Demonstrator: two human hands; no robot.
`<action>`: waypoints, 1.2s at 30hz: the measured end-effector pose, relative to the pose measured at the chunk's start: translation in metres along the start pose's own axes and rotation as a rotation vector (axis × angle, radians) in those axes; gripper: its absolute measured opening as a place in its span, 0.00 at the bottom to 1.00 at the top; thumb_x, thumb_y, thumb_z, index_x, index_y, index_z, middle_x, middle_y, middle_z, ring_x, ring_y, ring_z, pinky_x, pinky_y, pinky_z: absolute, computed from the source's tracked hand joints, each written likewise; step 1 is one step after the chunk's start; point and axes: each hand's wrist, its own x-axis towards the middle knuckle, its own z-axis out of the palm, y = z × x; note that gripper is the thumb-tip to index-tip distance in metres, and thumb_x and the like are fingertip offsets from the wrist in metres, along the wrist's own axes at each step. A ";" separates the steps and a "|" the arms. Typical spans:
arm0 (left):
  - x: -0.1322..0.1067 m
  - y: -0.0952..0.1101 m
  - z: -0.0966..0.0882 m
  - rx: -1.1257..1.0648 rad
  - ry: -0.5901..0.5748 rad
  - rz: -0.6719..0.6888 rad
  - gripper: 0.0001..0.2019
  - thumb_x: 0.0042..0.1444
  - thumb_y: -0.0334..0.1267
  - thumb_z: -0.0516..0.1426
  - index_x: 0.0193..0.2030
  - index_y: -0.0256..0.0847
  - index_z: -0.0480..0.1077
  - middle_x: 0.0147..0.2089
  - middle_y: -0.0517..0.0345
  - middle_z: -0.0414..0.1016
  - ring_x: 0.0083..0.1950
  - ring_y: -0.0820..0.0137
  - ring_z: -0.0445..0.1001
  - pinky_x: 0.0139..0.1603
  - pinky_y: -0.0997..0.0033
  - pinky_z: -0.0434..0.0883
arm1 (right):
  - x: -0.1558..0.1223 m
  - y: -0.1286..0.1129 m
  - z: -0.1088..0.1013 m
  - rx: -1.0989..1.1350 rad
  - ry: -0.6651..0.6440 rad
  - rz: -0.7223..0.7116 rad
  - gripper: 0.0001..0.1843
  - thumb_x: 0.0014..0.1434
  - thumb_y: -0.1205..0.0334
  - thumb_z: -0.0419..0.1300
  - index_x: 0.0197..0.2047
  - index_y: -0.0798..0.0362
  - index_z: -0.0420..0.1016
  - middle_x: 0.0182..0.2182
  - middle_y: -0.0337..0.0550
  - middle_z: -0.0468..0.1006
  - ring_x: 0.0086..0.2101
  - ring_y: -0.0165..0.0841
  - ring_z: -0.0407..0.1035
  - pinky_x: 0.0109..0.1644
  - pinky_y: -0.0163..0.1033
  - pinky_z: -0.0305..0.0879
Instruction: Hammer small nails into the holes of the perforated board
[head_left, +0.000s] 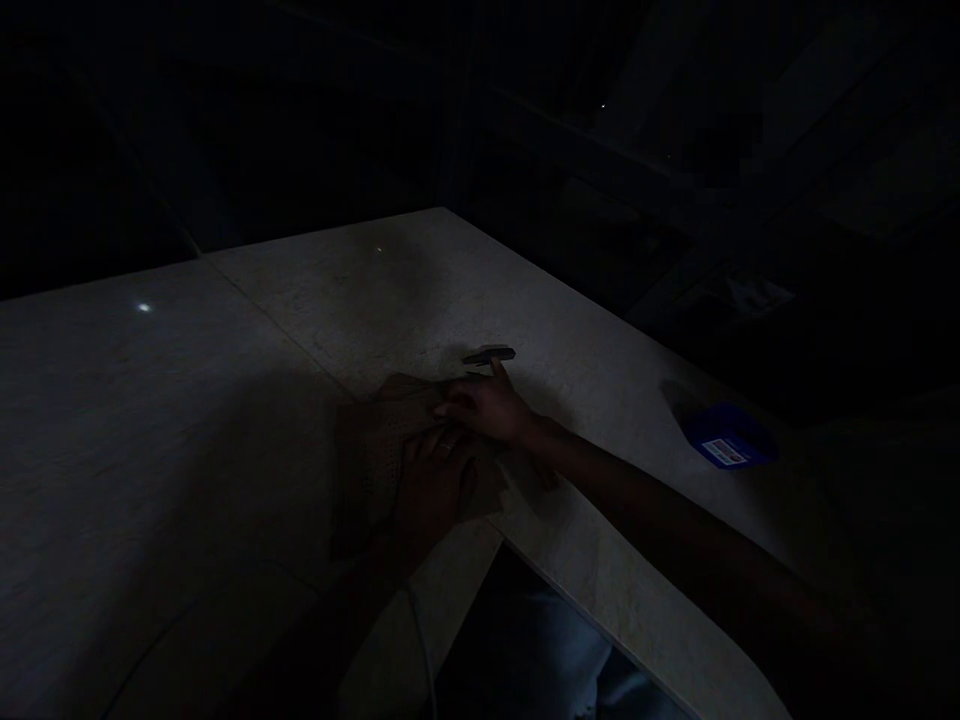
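The light is very dim and detail is poor. My left hand [435,475], with a ring on one finger, rests on a brown piece with rows of small holes [382,450]; its fingers lie stretched over the surface. Just beyond it, my right hand [491,408] is closed, fingers curled, close to the brown piece's far edge. A dark, narrow tool-like thing [489,355] sticks out beside the raised finger of my right hand. Its exact kind is too dark to tell, and the curled fingers hide part of what they grip.
A pale tabletop [285,290] spreads beneath, with a seam across it and a cut-in corner near me. To the right sits a blue container [729,436] with a white label. A thin cable [421,640] runs at the front. Beyond the table everything is nearly black.
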 end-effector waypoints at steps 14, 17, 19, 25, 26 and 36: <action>-0.001 -0.001 0.001 0.025 0.002 -0.012 0.12 0.64 0.36 0.55 0.51 0.45 0.76 0.62 0.47 0.75 0.62 0.52 0.69 0.59 0.46 0.64 | -0.004 -0.004 -0.005 -0.110 -0.140 -0.252 0.06 0.65 0.70 0.62 0.43 0.56 0.81 0.48 0.52 0.81 0.49 0.40 0.75 0.54 0.44 0.68; -0.001 -0.002 0.003 0.018 -0.002 -0.011 0.13 0.64 0.36 0.55 0.53 0.44 0.75 0.61 0.47 0.75 0.62 0.52 0.68 0.61 0.46 0.63 | -0.002 -0.003 -0.001 -0.120 -0.153 -0.242 0.07 0.65 0.73 0.62 0.43 0.55 0.81 0.47 0.49 0.81 0.49 0.39 0.75 0.53 0.41 0.69; -0.001 -0.003 0.004 0.008 -0.013 -0.014 0.13 0.64 0.36 0.55 0.53 0.43 0.75 0.61 0.48 0.76 0.62 0.52 0.68 0.62 0.45 0.63 | -0.001 -0.001 0.000 -0.136 -0.176 -0.255 0.09 0.65 0.73 0.61 0.45 0.55 0.81 0.48 0.49 0.81 0.49 0.38 0.76 0.53 0.40 0.69; -0.002 -0.001 0.004 -0.008 0.008 -0.005 0.15 0.64 0.36 0.55 0.55 0.43 0.75 0.61 0.47 0.75 0.62 0.53 0.69 0.62 0.46 0.63 | -0.005 0.003 -0.006 -0.232 -0.221 -0.330 0.13 0.66 0.74 0.58 0.48 0.54 0.80 0.50 0.49 0.81 0.50 0.40 0.75 0.55 0.44 0.68; -0.002 -0.001 0.004 -0.004 0.010 -0.009 0.15 0.63 0.36 0.55 0.54 0.43 0.75 0.61 0.47 0.76 0.61 0.53 0.69 0.62 0.46 0.63 | -0.006 0.002 -0.008 -0.232 -0.219 -0.338 0.13 0.66 0.74 0.57 0.48 0.53 0.80 0.49 0.48 0.81 0.50 0.40 0.75 0.55 0.44 0.68; -0.001 -0.001 0.001 0.012 -0.028 -0.016 0.13 0.64 0.37 0.55 0.53 0.43 0.75 0.59 0.47 0.76 0.60 0.52 0.70 0.60 0.46 0.63 | -0.009 -0.006 -0.008 -0.210 -0.094 -0.236 0.18 0.67 0.66 0.60 0.60 0.53 0.74 0.57 0.55 0.78 0.55 0.46 0.73 0.57 0.50 0.66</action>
